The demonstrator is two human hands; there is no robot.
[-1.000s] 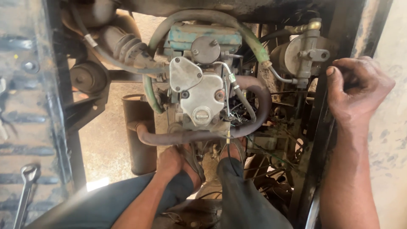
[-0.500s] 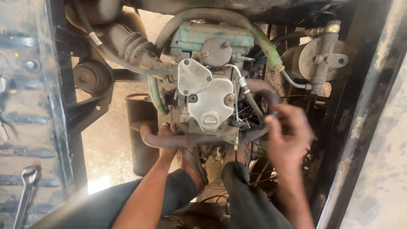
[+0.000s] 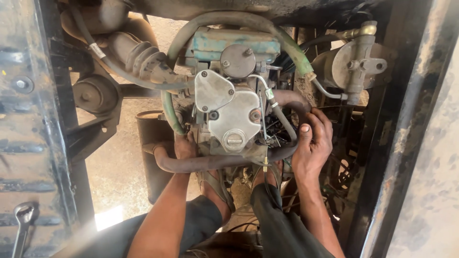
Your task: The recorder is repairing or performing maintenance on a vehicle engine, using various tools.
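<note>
My right hand [image 3: 313,143] sits at three o'clock from the engine block, fingers curled round the dark rubber hose [image 3: 291,102] where it bends down behind the wiring, thumb pressed flat on the near side. It grips the hose itself, I judge to steady the bend against the block. My left hand [image 3: 184,148] is at about eight o'clock, reaching up behind the lower run of a rusty brown pipe [image 3: 201,163]; only the back of the hand shows, so I cannot tell whether it is closed on anything. It seems tucked there because that is the only gap between pipe and casing.

Between my hands stands the grey metal cover [image 3: 229,114] of the engine, bolted on, with a round slotted plug [image 3: 234,140] low in its face. Above it, at twelve o'clock, is a chipped blue-green housing [image 3: 229,43] with a round grey cap [image 3: 237,61] in front of it. A green hose [image 3: 239,19] arches over the lot from nine o'clock to two o'clock.

Further out at two o'clock a pale metal canister with a brass-topped fitting [image 3: 356,62] hangs on the frame; it is closed and I cannot see inside it. At ten o'clock a ribbed rubber boot [image 3: 143,59] runs toward the block, with a pulley [image 3: 93,93] below it. My sandalled feet [image 3: 217,184] rest under the engine at six o'clock. A spanner [image 3: 21,220] lies far off at eight o'clock on the metal panel [image 3: 28,143], well apart from both hands.
</note>
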